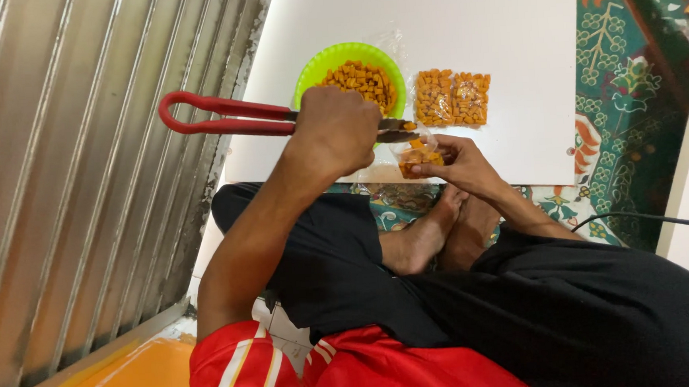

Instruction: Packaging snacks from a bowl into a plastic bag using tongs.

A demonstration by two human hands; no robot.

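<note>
The left hand (337,130) gripped red-handled metal tongs (228,117) over a small clear bag of orange snacks (418,157), clasped by the right hand (462,162).

Two hands fill a small clear plastic bag with orange snack pieces, using red-handled metal tongs.

The left hand (337,130) grips the red-handled metal tongs (228,117) near the middle, and the tips carry one piece just above the small clear plastic bag (418,157), which the right hand (462,162) holds open. Behind them, on the white board (511,48), stands a round green plastic bowl (309,72) of orange pieces, and beside it lie two filled clear packets (452,98). The person sits cross-legged on a patterned green mat (632,80).
</note>
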